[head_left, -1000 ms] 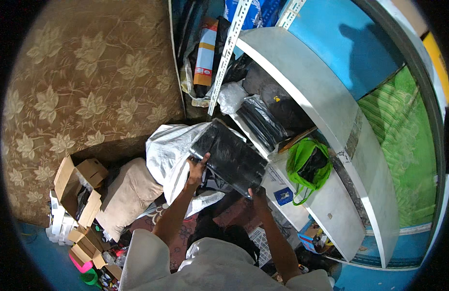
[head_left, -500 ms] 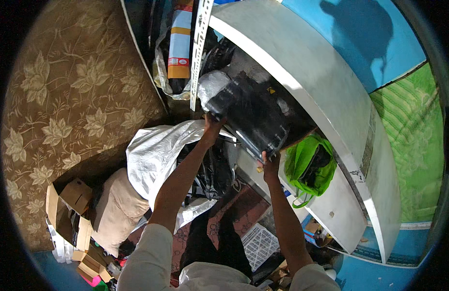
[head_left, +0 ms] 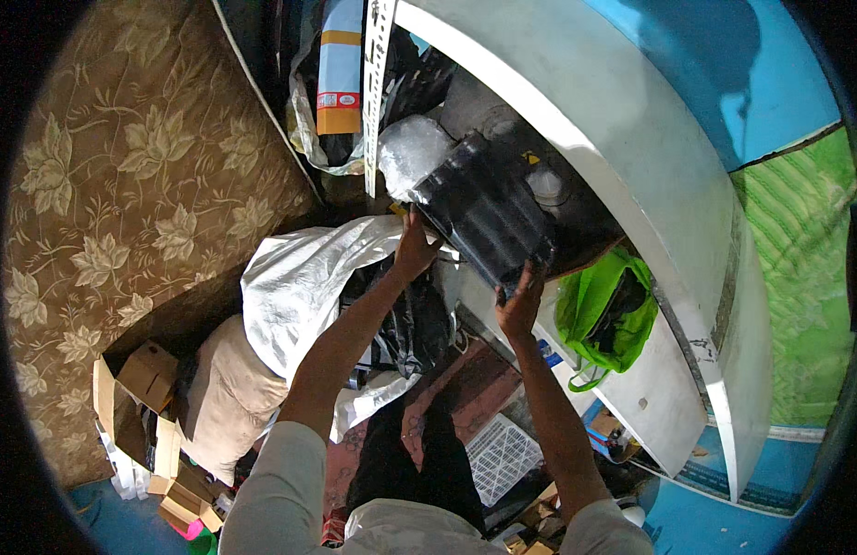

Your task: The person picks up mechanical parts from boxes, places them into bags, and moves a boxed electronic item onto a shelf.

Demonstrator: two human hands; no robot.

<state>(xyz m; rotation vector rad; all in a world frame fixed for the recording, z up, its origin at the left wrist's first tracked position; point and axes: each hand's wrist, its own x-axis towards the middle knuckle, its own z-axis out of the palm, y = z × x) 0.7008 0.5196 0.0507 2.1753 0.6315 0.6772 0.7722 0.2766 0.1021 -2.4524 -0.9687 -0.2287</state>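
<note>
A black ribbed plastic case [head_left: 489,211] sits tilted at the front of a shelf space, held between my two hands. My left hand [head_left: 416,248] grips its left lower corner, the fingers partly hidden by the edge. At the right lower corner my right hand [head_left: 521,303] holds on, thumb in front and fingers up along the side. Touching the case's left end is a clear plastic-wrapped bundle [head_left: 413,153]. Behind the case lie dark things and a round translucent piece [head_left: 547,187].
A white metal shelf edge [head_left: 577,148] curves over the right side, and a perforated white post [head_left: 375,102] stands left of the case. A green bag [head_left: 614,314] hangs at right. A white sack [head_left: 294,287], a beige cushion [head_left: 229,398] and cardboard boxes [head_left: 146,375] are at left.
The case has tipped and shifted slightly right, so its ribbed face now shows. My right hand's fingers have moved up its side. The round translucent piece shows more clearly behind it.
</note>
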